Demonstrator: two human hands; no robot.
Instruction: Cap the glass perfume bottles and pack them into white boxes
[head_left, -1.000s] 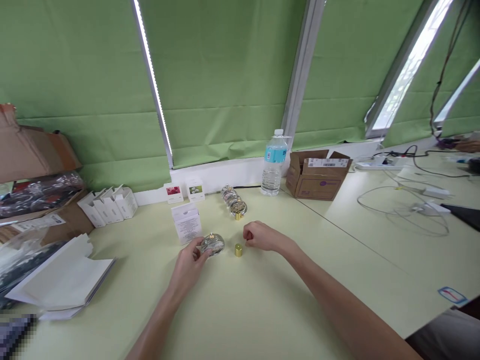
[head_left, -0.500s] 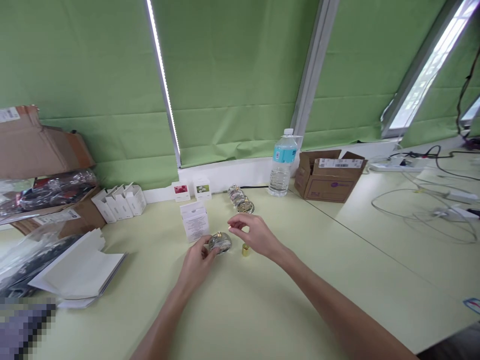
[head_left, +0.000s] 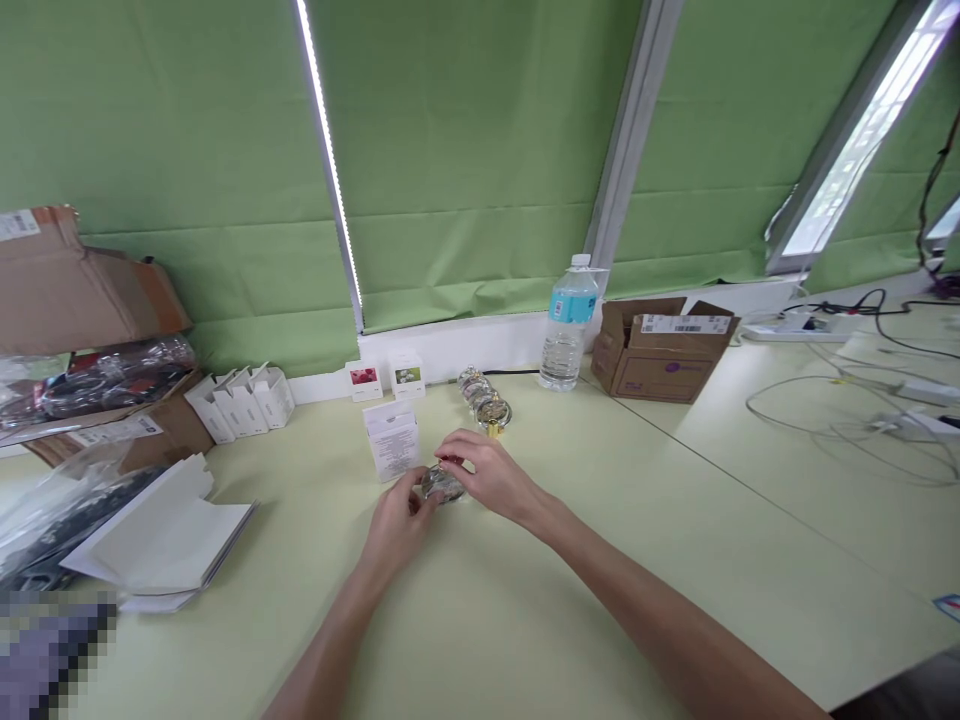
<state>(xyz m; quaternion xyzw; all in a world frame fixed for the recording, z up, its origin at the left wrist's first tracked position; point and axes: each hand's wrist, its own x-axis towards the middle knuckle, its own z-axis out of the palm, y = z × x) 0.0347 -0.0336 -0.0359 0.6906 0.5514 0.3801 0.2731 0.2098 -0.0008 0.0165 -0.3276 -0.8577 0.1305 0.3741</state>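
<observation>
A small round glass bottle (head_left: 444, 484), which looks like a perfume bottle, stands on the pale table. My left hand (head_left: 401, 510) grips it from the left, thumb in front and fingers behind. My right hand (head_left: 491, 475) is closed in a pinch over the bottle's top, hiding its gold neck. Whatever is between those fingertips is too small and covered to name. Just behind the bottle on the left, a white printed carton (head_left: 393, 440) stands upright. Farther back, several similar glass bottles (head_left: 484, 398) with gold parts stand in a row.
Two small picture boxes (head_left: 408, 376) stand by the wall. A water bottle (head_left: 568, 325) and an open cardboard box (head_left: 664, 355) are at back right, with cables (head_left: 847, 430) beyond. Leftward are white cartons (head_left: 244, 405), a folded white box (head_left: 161, 535) and stacked brown boxes (head_left: 90, 290).
My right hand has moved left and down onto the top of the glass bottle. The gold cap, earlier on the table below that hand, is no longer visible. My left hand keeps its grip.
</observation>
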